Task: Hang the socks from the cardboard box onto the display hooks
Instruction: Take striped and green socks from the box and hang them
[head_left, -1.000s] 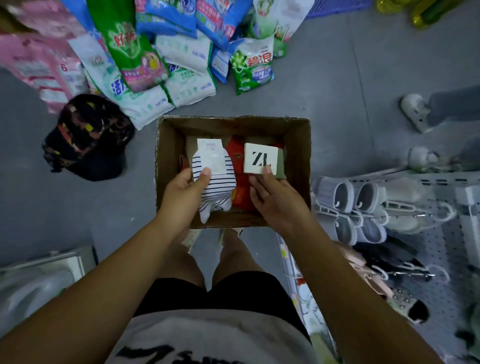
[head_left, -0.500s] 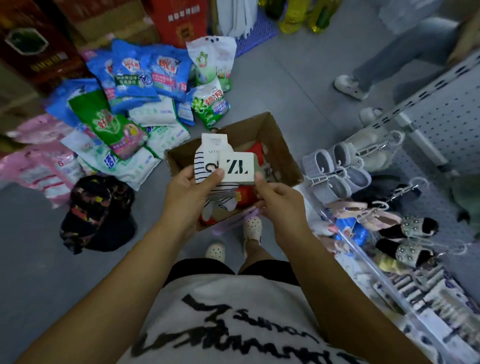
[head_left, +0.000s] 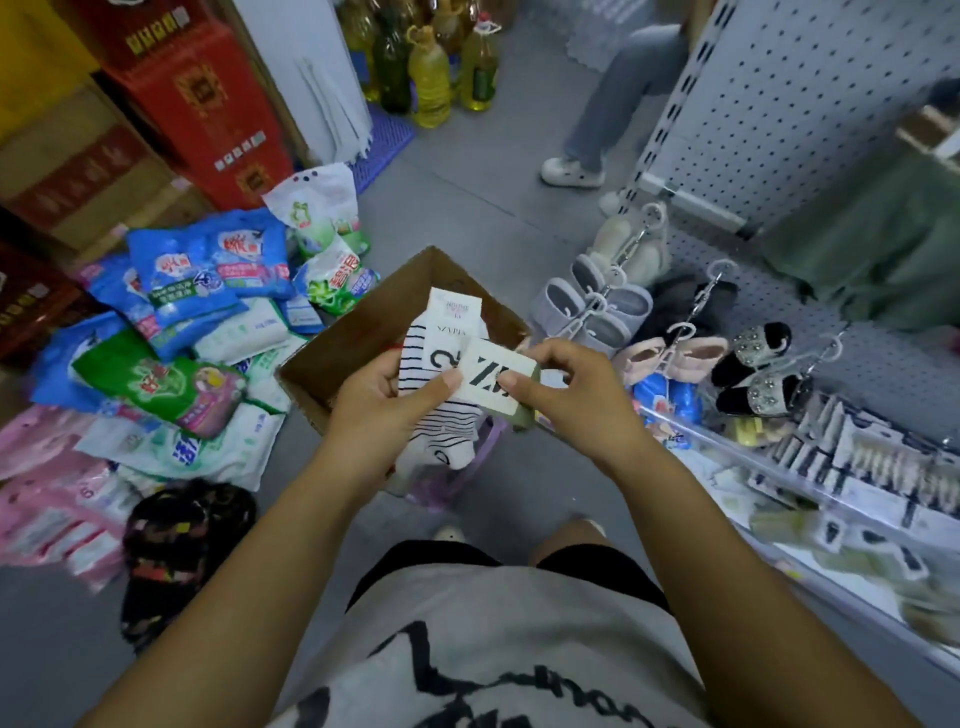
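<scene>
two hands each held a pack of socks, raised just above the cardboard box. the left hand (head_left: 384, 400) gripped the striped socks (head_left: 447, 421) near their white card, thumb pressed across the front. the right hand (head_left: 566, 395) pinched the green socks (head_left: 498, 382) by the card with bold black letters, thumb on the near edge and fingers curled over the far one. that card lay over the striped pair, touching it.

a second earlier both packs were down inside the box and apart. half a second earlier they had already met. since then the lettered card had tilted further and the view had swung upward, taking in more pegboard and stacked cartons.

the cardboard box (head_left: 363, 332) sat open on the grey floor just beyond the hands, one corner pointing away. detergent bags (head_left: 197, 291) crowded its left side, with a dark bundle (head_left: 176, 540) near the left forearm. to the right, display hooks (head_left: 698, 304) jutted from the pegboard (head_left: 779, 104), loaded with grey slippers (head_left: 587, 312) close to the right hand. a shelf edge (head_left: 753, 457) ran beside the right forearm. bare floor lay beyond the box, up to another person's leg (head_left: 623, 88) and the oil bottles (head_left: 431, 78).
</scene>
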